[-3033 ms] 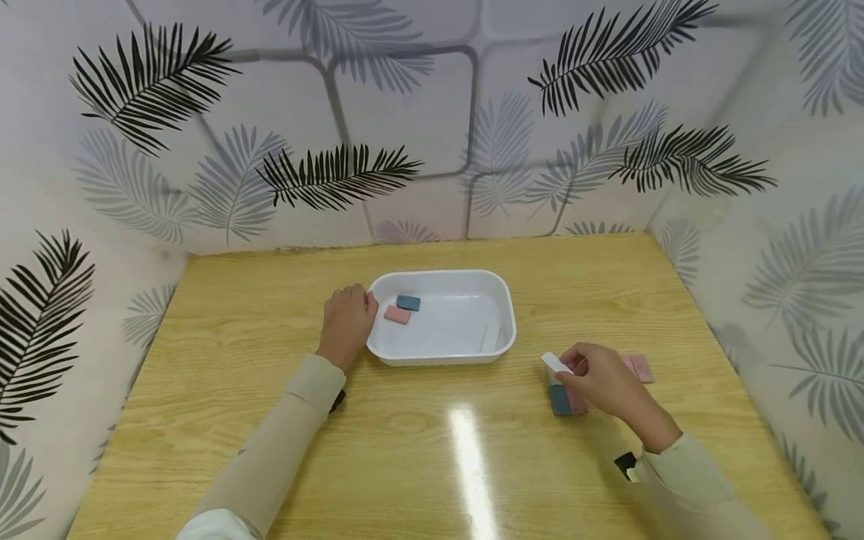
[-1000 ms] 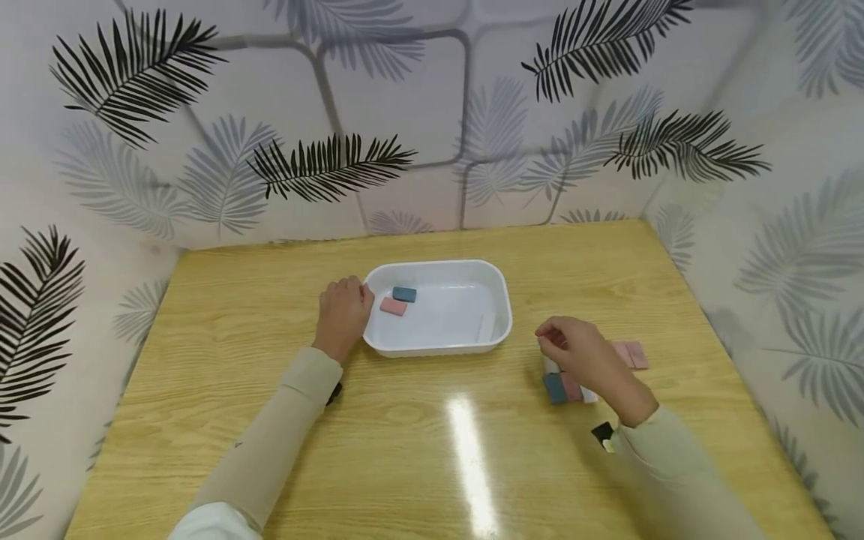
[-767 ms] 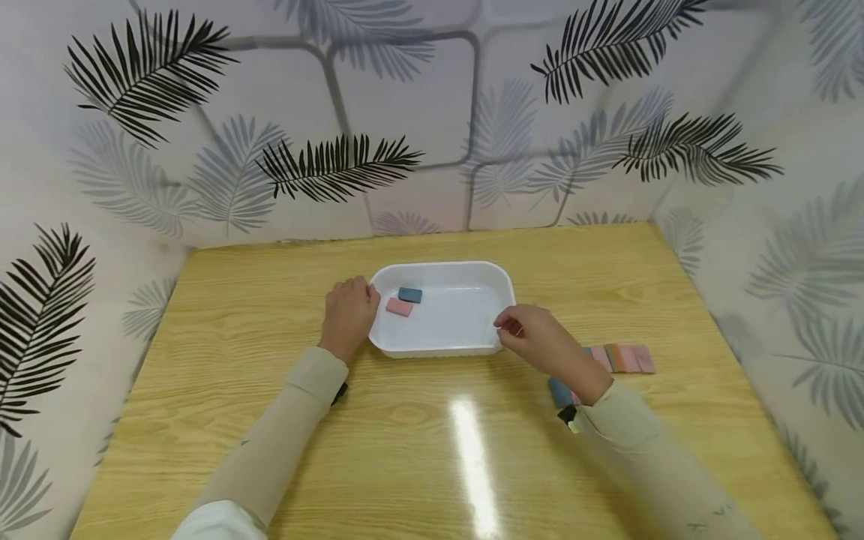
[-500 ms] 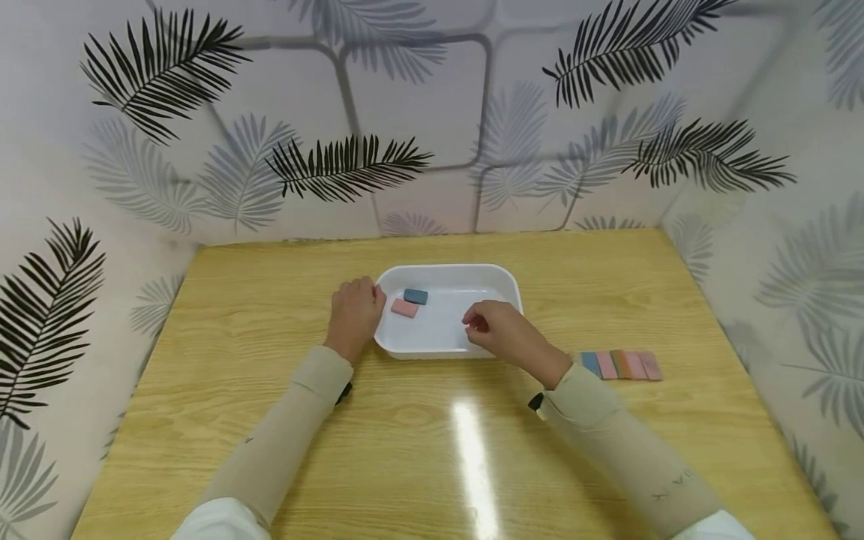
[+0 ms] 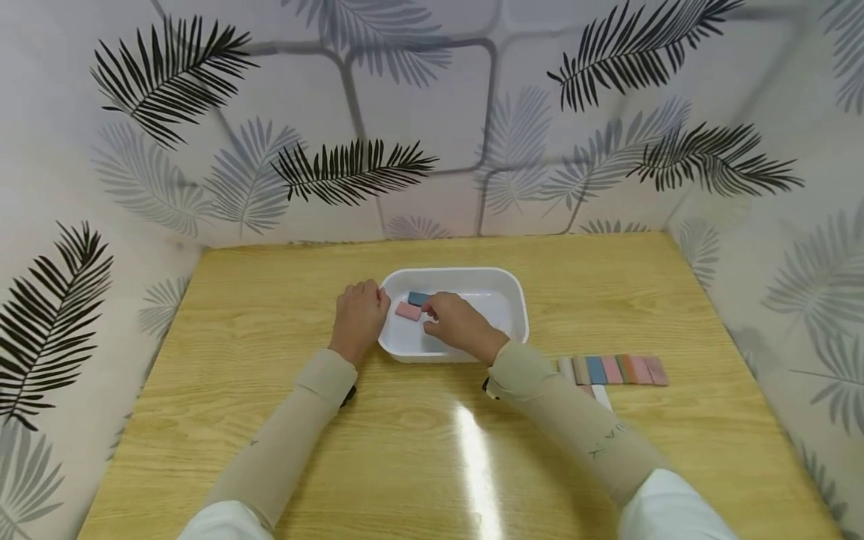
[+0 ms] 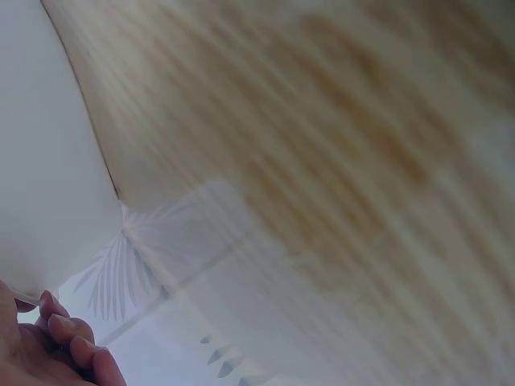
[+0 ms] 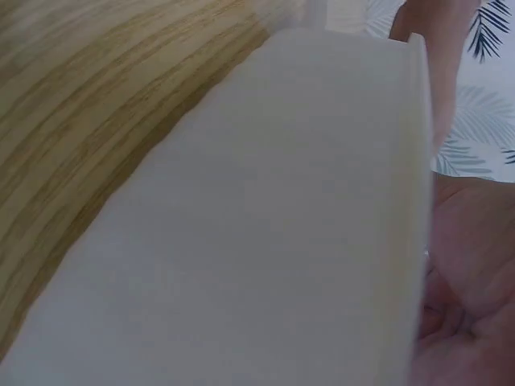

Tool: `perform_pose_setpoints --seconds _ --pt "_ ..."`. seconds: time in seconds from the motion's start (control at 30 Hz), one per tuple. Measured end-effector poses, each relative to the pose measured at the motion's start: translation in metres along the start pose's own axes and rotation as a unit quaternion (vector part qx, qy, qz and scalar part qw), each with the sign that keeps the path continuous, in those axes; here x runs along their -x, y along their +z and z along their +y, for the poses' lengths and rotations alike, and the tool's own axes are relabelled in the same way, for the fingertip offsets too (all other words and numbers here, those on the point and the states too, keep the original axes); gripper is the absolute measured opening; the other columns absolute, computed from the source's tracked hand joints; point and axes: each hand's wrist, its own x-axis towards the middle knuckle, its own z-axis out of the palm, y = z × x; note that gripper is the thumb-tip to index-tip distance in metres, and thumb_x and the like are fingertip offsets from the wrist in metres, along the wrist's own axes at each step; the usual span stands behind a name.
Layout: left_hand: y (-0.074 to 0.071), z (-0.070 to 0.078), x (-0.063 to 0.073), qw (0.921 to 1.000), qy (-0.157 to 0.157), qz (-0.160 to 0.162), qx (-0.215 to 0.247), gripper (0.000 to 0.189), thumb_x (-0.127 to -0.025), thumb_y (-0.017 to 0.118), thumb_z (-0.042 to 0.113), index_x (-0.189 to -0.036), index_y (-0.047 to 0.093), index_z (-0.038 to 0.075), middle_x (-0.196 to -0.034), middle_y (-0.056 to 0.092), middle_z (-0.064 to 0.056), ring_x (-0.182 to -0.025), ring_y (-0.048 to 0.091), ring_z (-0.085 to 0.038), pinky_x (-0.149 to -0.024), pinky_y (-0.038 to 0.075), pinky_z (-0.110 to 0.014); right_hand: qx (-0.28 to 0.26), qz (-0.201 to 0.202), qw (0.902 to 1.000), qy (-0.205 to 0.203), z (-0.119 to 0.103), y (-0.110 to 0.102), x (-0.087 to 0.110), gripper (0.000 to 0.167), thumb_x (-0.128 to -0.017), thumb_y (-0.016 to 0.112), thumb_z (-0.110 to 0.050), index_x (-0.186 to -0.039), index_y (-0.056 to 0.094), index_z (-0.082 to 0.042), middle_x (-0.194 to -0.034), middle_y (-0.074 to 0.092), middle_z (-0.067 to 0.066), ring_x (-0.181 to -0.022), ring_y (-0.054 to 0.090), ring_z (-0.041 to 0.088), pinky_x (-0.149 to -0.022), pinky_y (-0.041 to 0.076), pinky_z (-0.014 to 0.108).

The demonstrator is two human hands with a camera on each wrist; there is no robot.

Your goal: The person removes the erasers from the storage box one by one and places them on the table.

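Note:
My left hand [image 5: 360,319] grips the left rim of a white rectangular tray [image 5: 520,300]; in the left wrist view its curled fingers [image 6: 76,342] lie at the tray's edge. Inside the tray, near its left end, lie a small pink block [image 5: 408,311] and a small blue block [image 5: 417,298]. My right hand [image 5: 459,322] reaches in over them, thumb and forefinger apart, fingertips beside the blue block and partly covering it. No block shows between those fingers. From the right wrist, the tray's outer wall [image 7: 241,201] hides most of the inside, with the right palm [image 7: 475,249] beyond it.
To the right of the tray, a row of small coloured blocks [image 5: 613,370] lies side by side on the wooden table [image 5: 405,450]. A white block [image 5: 601,396] sits below the row, partly behind the right sleeve [image 5: 574,412]. A leaf-patterned wall covering [image 5: 439,202] stands behind.
My right hand laid down a white block by the row on the right, then moved left into the tray, toward the pink and blue blocks. The left hand has stayed at the rim.

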Motion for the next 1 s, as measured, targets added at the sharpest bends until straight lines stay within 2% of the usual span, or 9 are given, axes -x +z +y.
perform_pose_setpoints --seconds 0.1,0.23,0.3,0.43,0.57,0.8,1.0 --pt "0.001 0.003 0.000 1.0000 0.002 -0.004 -0.001 0.029 -0.097 0.035 0.027 -0.078 0.046 0.009 -0.073 0.048 -0.006 -0.072 0.043 -0.026 -0.066 0.033 -0.039 0.003 0.009 1.0000 -0.002 -0.002 0.006 -0.010 0.021 -0.084 0.063 -0.009 -0.101 0.063 0.004 -0.096 0.062 0.014 -0.086 0.056 0.021 -0.078 0.045 0.034" --pt "0.002 0.006 -0.001 1.0000 0.003 -0.006 -0.002 0.029 -0.097 0.036 0.027 -0.077 0.046 0.009 -0.073 0.048 -0.007 -0.072 0.045 -0.027 -0.066 0.034 -0.039 0.020 0.020 0.9996 -0.002 -0.001 0.015 -0.022 0.009 -0.081 0.065 -0.006 -0.084 0.060 0.000 -0.081 0.059 0.009 -0.076 0.052 0.020 -0.069 0.042 0.031" --pt "0.003 0.007 -0.001 1.0000 0.004 -0.005 -0.003 0.029 -0.097 0.035 0.026 -0.076 0.045 0.009 -0.072 0.049 -0.007 -0.072 0.045 -0.027 -0.065 0.034 -0.039 0.039 0.025 0.9989 0.000 0.001 0.020 -0.028 0.011 -0.080 0.066 -0.007 -0.078 0.056 -0.003 -0.073 0.053 0.006 -0.070 0.048 0.018 -0.065 0.040 0.030" --pt "0.004 0.009 -0.001 1.0000 0.006 -0.002 -0.006 0.030 -0.097 0.034 0.026 -0.076 0.045 0.009 -0.072 0.049 -0.007 -0.071 0.045 -0.027 -0.064 0.033 -0.038 0.079 0.043 0.9959 0.008 0.003 0.029 -0.034 0.012 -0.081 0.067 -0.010 -0.076 0.056 -0.007 -0.074 0.052 0.003 -0.071 0.049 0.017 -0.066 0.042 0.029" --pt "0.002 0.010 0.000 0.9999 0.008 0.002 -0.007 0.030 -0.098 0.034 0.026 -0.076 0.045 0.008 -0.071 0.048 -0.007 -0.070 0.044 -0.027 -0.063 0.032 -0.038 0.091 0.054 0.9942 0.017 0.002 0.031 -0.037 0.014 -0.083 0.066 -0.012 -0.074 0.057 -0.007 -0.075 0.052 0.004 -0.072 0.050 0.019 -0.067 0.043 0.030" --pt "0.000 0.006 -0.002 0.9998 0.010 0.014 -0.014 0.029 -0.098 0.036 0.024 -0.075 0.045 0.008 -0.069 0.047 -0.007 -0.069 0.045 -0.027 -0.063 0.033 -0.038 0.072 0.056 0.9957 0.015 -0.003 0.026 -0.041 0.017 -0.083 0.068 -0.014 -0.073 0.056 -0.007 -0.073 0.051 0.004 -0.070 0.049 0.018 -0.065 0.042 0.030" --pt "0.000 0.001 -0.001 0.9998 0.008 0.014 -0.015 0.029 -0.097 0.036 0.025 -0.075 0.045 0.008 -0.069 0.047 -0.007 -0.069 0.045 -0.027 -0.063 0.034 -0.038 0.044 0.036 0.9982 0.020 -0.003 0.026 -0.044 0.020 -0.083 0.069 -0.021 -0.075 0.058 -0.006 -0.072 0.052 0.003 -0.067 0.048 0.017 -0.065 0.041 0.029"
